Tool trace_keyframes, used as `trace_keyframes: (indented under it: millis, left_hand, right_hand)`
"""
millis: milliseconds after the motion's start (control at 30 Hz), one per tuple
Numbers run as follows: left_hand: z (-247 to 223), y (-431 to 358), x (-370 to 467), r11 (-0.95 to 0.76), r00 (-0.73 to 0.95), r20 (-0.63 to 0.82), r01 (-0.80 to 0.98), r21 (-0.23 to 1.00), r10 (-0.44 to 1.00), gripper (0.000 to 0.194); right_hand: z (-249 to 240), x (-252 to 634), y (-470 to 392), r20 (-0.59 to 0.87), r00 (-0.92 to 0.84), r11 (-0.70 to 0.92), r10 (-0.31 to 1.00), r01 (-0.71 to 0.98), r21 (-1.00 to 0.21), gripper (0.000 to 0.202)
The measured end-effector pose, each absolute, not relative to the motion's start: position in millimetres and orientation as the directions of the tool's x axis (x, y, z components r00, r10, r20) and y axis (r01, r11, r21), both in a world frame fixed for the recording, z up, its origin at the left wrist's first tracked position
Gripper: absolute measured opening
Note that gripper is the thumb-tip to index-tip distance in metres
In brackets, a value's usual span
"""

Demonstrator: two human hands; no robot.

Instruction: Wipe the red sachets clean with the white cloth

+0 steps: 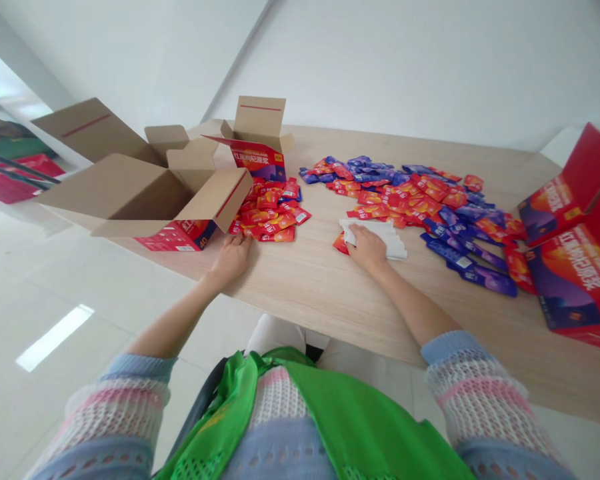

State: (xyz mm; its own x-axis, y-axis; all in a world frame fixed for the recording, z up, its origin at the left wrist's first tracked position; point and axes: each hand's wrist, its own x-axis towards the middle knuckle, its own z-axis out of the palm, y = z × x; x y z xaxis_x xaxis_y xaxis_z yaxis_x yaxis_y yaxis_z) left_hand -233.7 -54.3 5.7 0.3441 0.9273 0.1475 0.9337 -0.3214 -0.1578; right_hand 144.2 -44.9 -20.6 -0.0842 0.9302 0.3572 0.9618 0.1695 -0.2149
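Observation:
My left hand lies on the table beside the near edge of a small pile of red sachets, its fingers partly spread. My right hand rests on a folded white sheet, fingers over its left part. A red sachet shows from under the sheet's left side. Beyond and to the right spreads a large heap of red sachets and purple-blue sachets. Whether the right fingers grip the sheet or only press on it is unclear.
A large open carton stands at the table's left end, flaps out. Behind the small pile is a smaller open red box. More red and purple boxes stand at the right. The wooden table meets a white wall.

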Motion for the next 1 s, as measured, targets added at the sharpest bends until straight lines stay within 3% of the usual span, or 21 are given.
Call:
trace_keyframes:
  millis: [167, 400, 533, 733, 867, 1000]
  left_hand:
    - [16, -39, -230, -0.352, 0.368, 0.105, 0.925, -0.144, 0.924, 0.065]
    - [44, -60, -197, -0.178, 0.188, 0.265, 0.982, -0.061, 0.946, 0.037]
    - [50, -67, -141, -0.316, 0.315, 0.323, 0.947, -0.049, 0.893, 0.021]
    - [37, -57, -44, -0.618, 0.61, 0.256, 0.784, -0.055, 0.75, 0.022]
    - [23, -62, -14, -0.779, 0.78, 0.157, 0.622, -0.084, 0.606, 0.024]
    - [13, -66, -11, -0.827, 0.829, 0.046, 0.559, -0.056, 0.557, 0.028]
  right_hand:
    - [-21, 145, -44, 0.363, -0.097, 0.184, 0.927, 0.959, -0.214, 0.05]
    - [-20, 145, -43, 0.349, -0.105, 0.192, 0.931, 0.955, -0.225, 0.051]
    - [-19, 145, -42, 0.336, -0.043, 0.145, 0.941, 0.948, -0.284, 0.048]
    - [-21, 154, -45, 0.387, 0.036, 0.17, 0.921, 0.859, -0.484, 0.042]
    - [-21, 163, -49, 0.465, -0.119, 0.391, 0.877, 0.738, -0.55, 0.043]
    - [-16, 161, -50, 0.36, -0.371, 0.513, 0.856, 0.698, -0.5, 0.044]
